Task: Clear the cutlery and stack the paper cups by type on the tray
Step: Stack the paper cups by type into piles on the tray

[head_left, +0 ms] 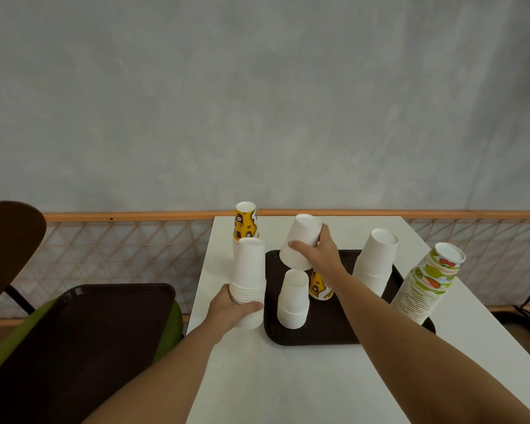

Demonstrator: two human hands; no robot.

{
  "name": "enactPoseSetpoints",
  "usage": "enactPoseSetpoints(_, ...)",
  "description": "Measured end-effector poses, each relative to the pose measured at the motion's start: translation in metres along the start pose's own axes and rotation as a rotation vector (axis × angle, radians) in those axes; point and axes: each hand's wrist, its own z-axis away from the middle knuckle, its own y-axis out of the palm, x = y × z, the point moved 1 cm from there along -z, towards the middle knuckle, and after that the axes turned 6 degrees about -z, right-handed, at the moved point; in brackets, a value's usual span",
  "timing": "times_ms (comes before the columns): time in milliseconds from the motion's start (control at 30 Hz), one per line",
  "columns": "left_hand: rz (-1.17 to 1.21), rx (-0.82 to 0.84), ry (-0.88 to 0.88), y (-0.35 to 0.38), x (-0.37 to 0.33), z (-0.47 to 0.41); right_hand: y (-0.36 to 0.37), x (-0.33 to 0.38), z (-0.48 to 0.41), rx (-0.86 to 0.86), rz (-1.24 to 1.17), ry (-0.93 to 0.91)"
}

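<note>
Left hand (227,310) and right hand (322,255) bare — forearms bare, seemingly to elbows.

White cups (293,298), yellow coffee-print cup (246,221), fruit-patterned stack (427,283), dark brown tray (325,332), white table (288,381)

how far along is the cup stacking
Done: no cutlery in view; a centre white stack, a right white stack and a fruit-print stack stand on the tray. In hand: the right hand holds a white cup above the tray; the left hand grips a third white stack on the table beside it. Left: merging the white stacks, and moving the yellow stack and loose yellow cup together.
</note>
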Motion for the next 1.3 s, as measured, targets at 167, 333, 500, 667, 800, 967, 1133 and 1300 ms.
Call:
enactPoseSetpoints(167, 0.02, 0.002, -0.006, 0.0, 0.001, 0.001, 0.008, -0.028, 0.012, 0.104, 0.096, 0.077)
enactPoseSetpoints(333, 0.036, 0.001, -0.003, 0.0, 0.001, 0.002, 0.011, -0.038, 0.015, 0.157, 0.133, 0.133)
enactPoseSetpoints(500, 0.036, 0.002, 0.003, 0.001, -0.003, 0.002, 0.012, -0.027, 0.013, 0.12, 0.104, 0.071)
enactPoseSetpoints(667, 0.039, -0.013, 0.021, 0.003, -0.011, 0.002, 0.02, -0.001, 0.01, 0.101, 0.069, -0.055)
enactPoseSetpoints(800, 0.044, -0.005, 0.039, 0.004, -0.014, 0.002, 0.029, 0.012, 0.011, 0.174, 0.022, -0.061)
enactPoseSetpoints(967, 0.047, -0.002, 0.06, 0.004, -0.019, 0.006, 0.042, 0.012, 0.013, 0.377, 0.072, 0.045)
enactPoseSetpoints(1133, 0.06, 0.014, 0.071, 0.002, -0.022, 0.008, 0.052, 0.006, 0.013, 0.434, 0.094, 0.057)
enactPoseSetpoints(1300, 0.05, 0.057, 0.08, 0.0, -0.023, 0.012, 0.056, 0.003, 0.01, 0.412, 0.086, 0.045)
